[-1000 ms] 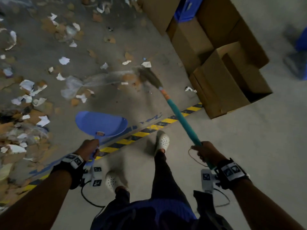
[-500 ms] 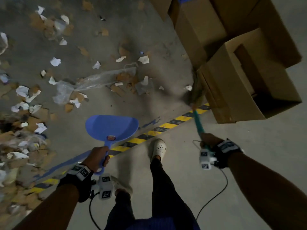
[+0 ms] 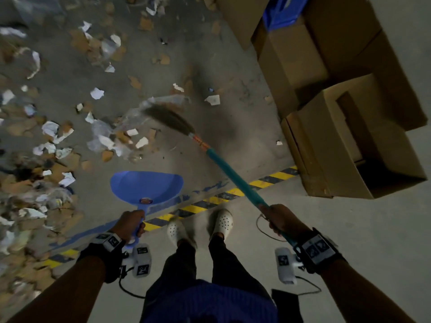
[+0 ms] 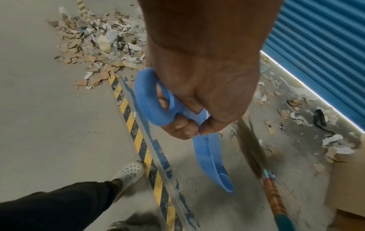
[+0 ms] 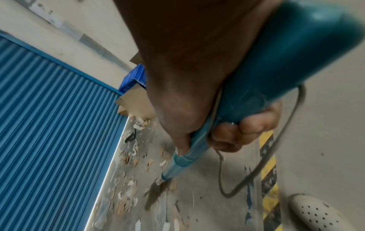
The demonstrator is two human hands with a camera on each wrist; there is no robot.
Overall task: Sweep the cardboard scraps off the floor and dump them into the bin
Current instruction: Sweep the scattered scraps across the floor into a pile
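Note:
Brown cardboard scraps (image 3: 58, 164) and white paper bits litter the grey floor on the left, with a small cluster (image 3: 121, 141) near the middle. My right hand (image 3: 279, 217) grips the teal handle of a broom (image 3: 231, 173). Its blurred bristles (image 3: 168, 117) lie over a clear plastic sheet (image 3: 163, 101) beside that cluster. My left hand (image 3: 130, 223) holds a blue dustpan (image 3: 147, 186) by its handle, above the floor and empty. In the left wrist view, fingers curl round the dustpan handle (image 4: 158, 100). In the right wrist view, fingers wrap the broom handle (image 5: 247, 109).
Open cardboard boxes (image 3: 349, 145) stand at the right, with a blue crate (image 3: 282, 10) behind them. A yellow-black tape stripe (image 3: 210, 203) crosses the floor by my white clogs (image 3: 221, 222). A blue roller shutter (image 4: 320, 46) bounds the far side. A large scrap heap (image 4: 98, 46) lies left.
The broom head has swung from beside the right-hand box leftward onto the plastic sheet and scraps. The dustpan stays held in about the same place.

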